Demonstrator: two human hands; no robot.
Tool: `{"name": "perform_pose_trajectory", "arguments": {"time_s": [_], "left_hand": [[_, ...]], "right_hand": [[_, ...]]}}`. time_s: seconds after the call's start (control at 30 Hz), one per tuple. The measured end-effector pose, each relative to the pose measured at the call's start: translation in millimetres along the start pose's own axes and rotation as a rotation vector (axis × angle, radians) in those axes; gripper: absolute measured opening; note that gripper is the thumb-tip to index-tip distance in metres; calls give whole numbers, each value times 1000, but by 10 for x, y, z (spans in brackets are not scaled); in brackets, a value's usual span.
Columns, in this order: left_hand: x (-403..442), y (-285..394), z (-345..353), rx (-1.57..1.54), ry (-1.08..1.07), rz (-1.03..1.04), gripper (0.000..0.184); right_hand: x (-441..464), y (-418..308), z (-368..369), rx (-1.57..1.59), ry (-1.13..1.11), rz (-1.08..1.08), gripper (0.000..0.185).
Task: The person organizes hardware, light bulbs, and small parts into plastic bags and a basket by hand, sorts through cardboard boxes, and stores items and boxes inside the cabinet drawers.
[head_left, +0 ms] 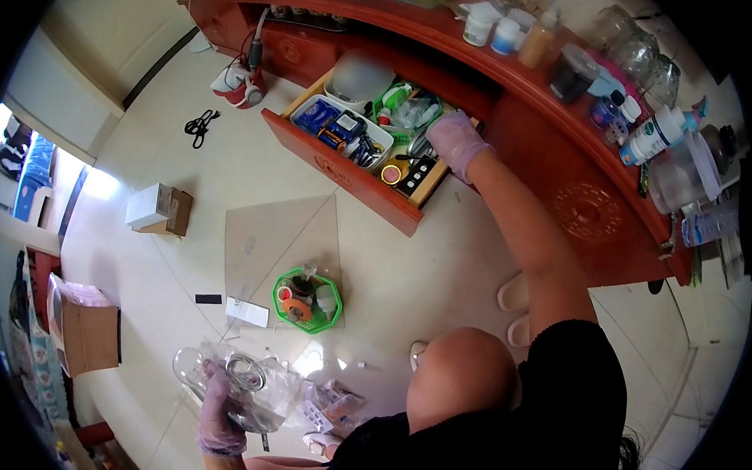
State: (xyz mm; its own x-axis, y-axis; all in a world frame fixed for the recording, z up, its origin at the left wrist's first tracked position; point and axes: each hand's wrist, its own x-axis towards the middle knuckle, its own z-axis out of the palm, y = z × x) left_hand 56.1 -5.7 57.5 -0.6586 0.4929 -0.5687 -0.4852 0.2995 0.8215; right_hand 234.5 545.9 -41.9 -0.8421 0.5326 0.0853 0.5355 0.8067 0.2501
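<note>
My left hand (220, 406), in a thin translucent glove, is closed on a clear plastic bag (270, 408) with a coiled cable (247, 373) showing at its top. Over the far right corner of a pulled-out red wooden drawer (341, 171) is my gloved right hand (457, 141), its fingers bunched downward. Whatever they grip is hidden, and a silvery item (419, 142) lies beside them. Inside the drawer are a white tray (381, 156) with batteries, a green basket (406, 137) with small bottles and plastic, and a round yellow-rimmed item (391, 175).
A green basket (337, 307) of small containers stands on the floor by a clear sheet (280, 226). Plastic packets (334, 404) lie near my feet. Small boxes (176, 213), a black cable (200, 128) and a carton (90, 338) are leftward. Bottles (650, 138) crowd the cabinet top.
</note>
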Motion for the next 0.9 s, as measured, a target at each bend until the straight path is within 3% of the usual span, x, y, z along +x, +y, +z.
{"name": "perform_pose_trajectory", "arguments": {"time_s": [0.1,0.2,0.27,0.4,0.5,0.57,0.7,0.77,0.83,0.87,0.9], "left_hand": [[42,-82,19,-14,27,18,62],[38,-36,-8,7,35,7,62],[61,0,-13,54,21,-21,62],[124,-59,-54,20,-16,-31,62],[121,-20,12,16,10,-27,61],[93,21,48,-7,22,-35,60],[95,15,10,-62,-11,-14,63],[69,25,-13,-48,-39,15,62],[66,25,-18,-41,-10,15,61],[74,27,-40,-38,-32,7,60],[72,29,-59,-35,-51,-1,59]], "right_hand": [[-41,-39,-157,-122,-120,-33,17],[-82,-80,-288,38,65,-9,15],[-177,-154,-365,306,89,225,13],[-211,-57,-116,276,30,422,22],[-141,-60,85,347,126,237,32],[-108,-186,-236,345,-18,271,32],[-129,-426,-500,137,139,168,26],[-117,-561,-530,208,164,81,22],[-87,-649,-447,373,-186,72,21],[-91,-625,-300,316,-192,-67,15],[-55,-650,-163,315,-186,-70,15]]}}
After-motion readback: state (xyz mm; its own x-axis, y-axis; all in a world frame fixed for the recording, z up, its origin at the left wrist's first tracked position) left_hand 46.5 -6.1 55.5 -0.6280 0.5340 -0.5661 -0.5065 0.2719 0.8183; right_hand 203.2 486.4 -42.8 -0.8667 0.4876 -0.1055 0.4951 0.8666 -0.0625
